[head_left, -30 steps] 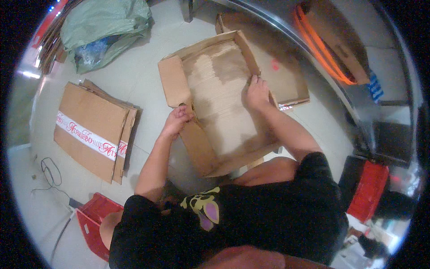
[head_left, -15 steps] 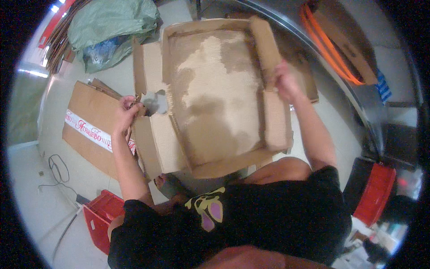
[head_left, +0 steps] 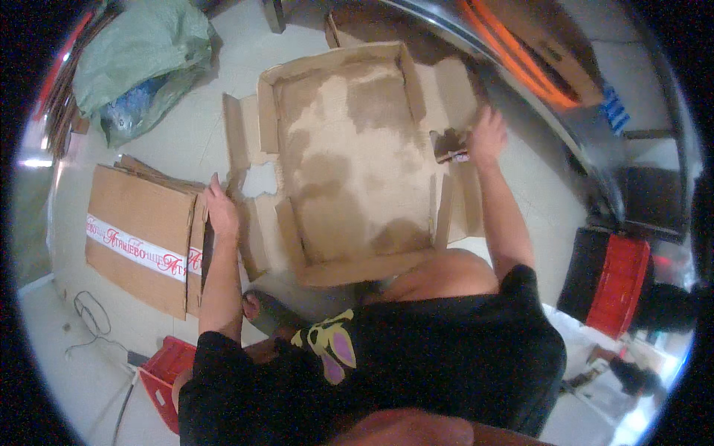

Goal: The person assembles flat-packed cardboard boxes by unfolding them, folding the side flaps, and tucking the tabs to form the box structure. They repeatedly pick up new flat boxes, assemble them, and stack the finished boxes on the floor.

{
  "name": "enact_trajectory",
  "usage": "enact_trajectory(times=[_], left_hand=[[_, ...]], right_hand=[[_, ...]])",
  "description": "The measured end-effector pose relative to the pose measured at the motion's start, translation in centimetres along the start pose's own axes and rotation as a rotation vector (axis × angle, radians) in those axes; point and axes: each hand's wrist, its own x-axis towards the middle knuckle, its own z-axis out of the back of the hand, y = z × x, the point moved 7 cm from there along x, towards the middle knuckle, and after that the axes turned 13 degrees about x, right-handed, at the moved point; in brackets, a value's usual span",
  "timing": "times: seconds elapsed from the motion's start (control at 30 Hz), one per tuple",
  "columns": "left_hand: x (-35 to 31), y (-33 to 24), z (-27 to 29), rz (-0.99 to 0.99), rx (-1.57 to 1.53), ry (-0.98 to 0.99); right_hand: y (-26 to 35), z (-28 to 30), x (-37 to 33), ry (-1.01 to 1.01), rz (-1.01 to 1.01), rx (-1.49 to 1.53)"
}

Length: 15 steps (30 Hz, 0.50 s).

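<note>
A large cardboard box (head_left: 357,156) with low walls lies opened out in front of me, its inside stained with dark damp patches. Both side walls are folded outward, and each has a torn handle hole at its middle. My left hand (head_left: 221,212) is at the outer edge of the left side flap (head_left: 260,230), fingers stretched away from me. On the other side, my right hand (head_left: 487,137) rests at the outer edge of the right side flap (head_left: 460,89), beside the handle hole, its fingers loosely apart.
Flattened cardboard (head_left: 141,201) with a printed white tape strip lies to the left. Farther back sits a green plastic sack (head_left: 141,56). Red crates stand at lower left (head_left: 167,372) and right (head_left: 621,286). A dark cable (head_left: 93,312) lies on the floor.
The box's right wall has folded outward, with my right hand at its edge. My left hand has slipped from the left handle hole down along the flap's outer edge, its fingers straightened.
</note>
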Motion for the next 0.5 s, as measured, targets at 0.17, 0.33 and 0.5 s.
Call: enact_trajectory(times=[0.17,0.33,0.5], left_hand=[[-4.9,-6.4,0.3,-0.33,0.242,-0.182],[-12.6,-10.6,0.1,-0.63,-0.417,0.188],[-19.4,-13.2,-2.3,-0.565,-0.596,0.839]], right_hand=[[4.5,-0.7,-8.2,0.247,0.42,0.234],[3.4,1.0,-18.6,0.77,-0.459,1.209],[8.7,4.1,-24.2,1.459,-0.378,1.306]])
